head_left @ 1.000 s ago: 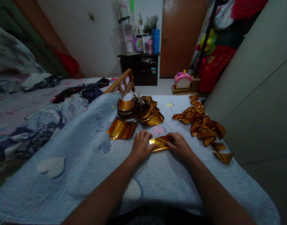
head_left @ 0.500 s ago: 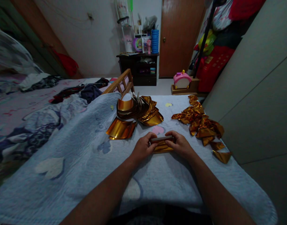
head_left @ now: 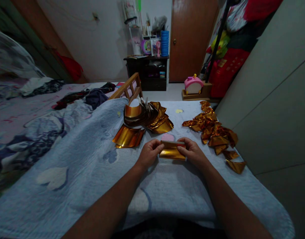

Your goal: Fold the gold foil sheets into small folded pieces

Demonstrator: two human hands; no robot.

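A sheet of gold foil paper (head_left: 171, 151) is stretched between my two hands, just above the blue blanket, its far edge rolled or folded over. My left hand (head_left: 151, 152) pinches its left end between thumb and fingers. At the right end, my right hand (head_left: 190, 150) grips it with the thumb on top. Beyond my left hand lies a fanned stack of gold foil sheets (head_left: 152, 119), and nearer, a few loose gold sheets (head_left: 129, 136). To the right is a heap of folded gold foil pieces (head_left: 212, 129).
The blue blanket (head_left: 92, 186) covers the surface under my hands. A wooden rail (head_left: 127, 87) stands at its far left, next to a bed with rumpled clothes (head_left: 92, 98). A pale cabinet (head_left: 274, 106) borders the right side. A pink toy (head_left: 193, 84) sits beyond the far edge.
The foil paper has tilted so that more of its gold face shows, and its far edge looks narrower. Both hands have shifted only slightly. The piles have not moved.
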